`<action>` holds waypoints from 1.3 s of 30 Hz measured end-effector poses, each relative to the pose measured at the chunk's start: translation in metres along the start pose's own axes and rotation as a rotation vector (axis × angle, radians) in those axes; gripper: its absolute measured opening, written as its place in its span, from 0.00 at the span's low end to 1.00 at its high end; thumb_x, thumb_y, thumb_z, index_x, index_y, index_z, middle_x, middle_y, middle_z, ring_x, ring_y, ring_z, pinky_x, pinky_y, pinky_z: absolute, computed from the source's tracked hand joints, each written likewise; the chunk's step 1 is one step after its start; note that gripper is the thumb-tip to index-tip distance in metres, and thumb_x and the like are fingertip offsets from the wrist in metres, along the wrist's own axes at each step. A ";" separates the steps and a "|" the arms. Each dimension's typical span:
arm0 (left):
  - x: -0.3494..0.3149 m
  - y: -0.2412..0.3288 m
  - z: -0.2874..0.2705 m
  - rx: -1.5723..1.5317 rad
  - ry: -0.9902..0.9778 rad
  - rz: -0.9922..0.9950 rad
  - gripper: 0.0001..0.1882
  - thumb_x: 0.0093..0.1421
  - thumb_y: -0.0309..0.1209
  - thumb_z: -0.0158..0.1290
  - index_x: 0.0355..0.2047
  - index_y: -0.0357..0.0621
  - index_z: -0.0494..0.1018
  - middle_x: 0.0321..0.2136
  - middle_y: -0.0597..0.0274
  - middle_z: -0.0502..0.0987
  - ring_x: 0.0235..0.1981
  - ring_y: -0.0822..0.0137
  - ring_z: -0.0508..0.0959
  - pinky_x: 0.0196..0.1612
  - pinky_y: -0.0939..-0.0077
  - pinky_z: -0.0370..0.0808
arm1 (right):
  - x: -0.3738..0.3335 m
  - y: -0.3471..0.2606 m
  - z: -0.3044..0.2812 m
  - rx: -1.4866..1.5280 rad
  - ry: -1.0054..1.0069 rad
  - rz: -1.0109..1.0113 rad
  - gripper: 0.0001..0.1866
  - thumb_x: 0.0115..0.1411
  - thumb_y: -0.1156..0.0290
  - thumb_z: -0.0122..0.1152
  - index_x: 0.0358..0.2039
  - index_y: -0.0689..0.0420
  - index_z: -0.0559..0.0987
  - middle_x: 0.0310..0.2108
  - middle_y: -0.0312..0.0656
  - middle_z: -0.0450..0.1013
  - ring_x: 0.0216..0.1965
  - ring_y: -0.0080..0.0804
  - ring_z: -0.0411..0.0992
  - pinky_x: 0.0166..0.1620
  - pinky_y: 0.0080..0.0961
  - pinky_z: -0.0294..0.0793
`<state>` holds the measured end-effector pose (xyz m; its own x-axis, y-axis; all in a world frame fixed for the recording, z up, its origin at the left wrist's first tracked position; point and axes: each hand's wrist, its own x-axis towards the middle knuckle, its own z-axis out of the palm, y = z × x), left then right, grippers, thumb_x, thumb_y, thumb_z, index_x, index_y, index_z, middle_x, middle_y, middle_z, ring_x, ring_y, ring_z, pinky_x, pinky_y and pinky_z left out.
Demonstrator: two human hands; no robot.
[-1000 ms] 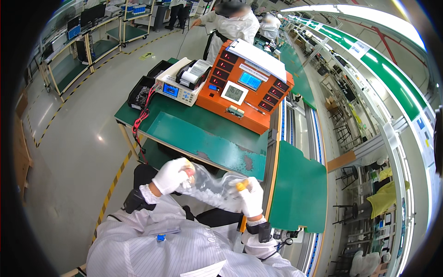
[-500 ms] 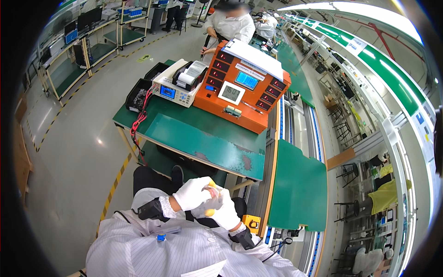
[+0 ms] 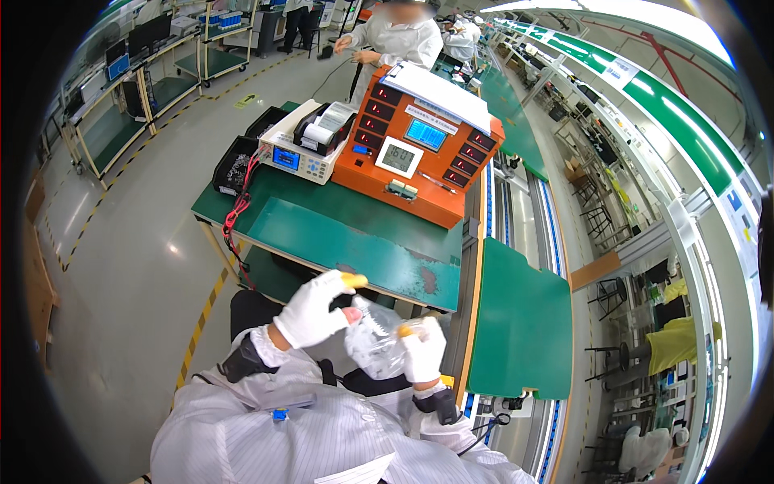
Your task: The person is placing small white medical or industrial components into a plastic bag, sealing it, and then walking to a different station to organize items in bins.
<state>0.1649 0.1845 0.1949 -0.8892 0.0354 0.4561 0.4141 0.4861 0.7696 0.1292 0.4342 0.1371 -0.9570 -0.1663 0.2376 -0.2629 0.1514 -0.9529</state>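
At nine o'clock from the right hand, which pinches its edge, the clear bag slants eleven-to-five; the left hand, at its ten o'clock, holds thumb and fingers apart.

On my feed, the orange case presents a smooth, satin, painted-looking shell. Below it, the green worktop is smooth and glossy, with dull, rough-looking worn patches. Further below the case, I note a clear plastic bag, creased and shiny; there too, the left hand and right hand are covered in matt white cloth. Left of the case: black plastic bin; smooth, reflective grey floor.
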 end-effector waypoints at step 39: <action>-0.039 -0.001 0.075 -0.882 -0.253 -0.302 0.70 0.38 0.35 0.77 0.72 0.40 0.38 0.68 0.55 0.53 0.68 0.63 0.56 0.68 0.66 0.57 | 0.014 -0.054 0.009 0.528 0.167 0.110 0.14 0.53 0.76 0.60 0.41 0.61 0.71 0.34 0.34 0.72 0.33 0.19 0.69 0.37 0.16 0.70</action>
<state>0.1844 0.2475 0.1427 -0.9550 0.2539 0.1536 0.0667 -0.3210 0.9447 0.1313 0.4147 0.1904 -0.9930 -0.0143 0.1173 -0.1045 -0.3565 -0.9284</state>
